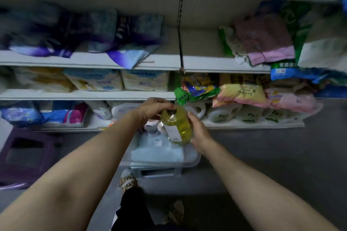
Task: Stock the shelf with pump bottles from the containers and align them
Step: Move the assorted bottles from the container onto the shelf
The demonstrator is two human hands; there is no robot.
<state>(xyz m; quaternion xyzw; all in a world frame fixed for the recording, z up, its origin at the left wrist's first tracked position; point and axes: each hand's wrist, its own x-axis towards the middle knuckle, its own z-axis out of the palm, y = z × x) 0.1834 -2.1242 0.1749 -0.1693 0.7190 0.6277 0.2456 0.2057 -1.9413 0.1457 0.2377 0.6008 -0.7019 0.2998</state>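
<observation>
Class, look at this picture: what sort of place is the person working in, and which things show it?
Most likely a shop aisle being restocked. White tiered shelves hold packaged goods such as nappy packs and white jugs, and both hands hold a yellow bottle above a clear plastic container on the floor.

We see a clear plastic pump bottle (177, 125) of yellow liquid with a white label and dark cap. Leopard-print slippers (128, 181) stand on grey floor (281, 155). A purple plastic stool (28, 155) sits beside white metal shelves (90, 94).

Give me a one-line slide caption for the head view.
Both hands, left hand and right hand, hold a yellow bottle above a clear container, facing stocked shelves.
</observation>
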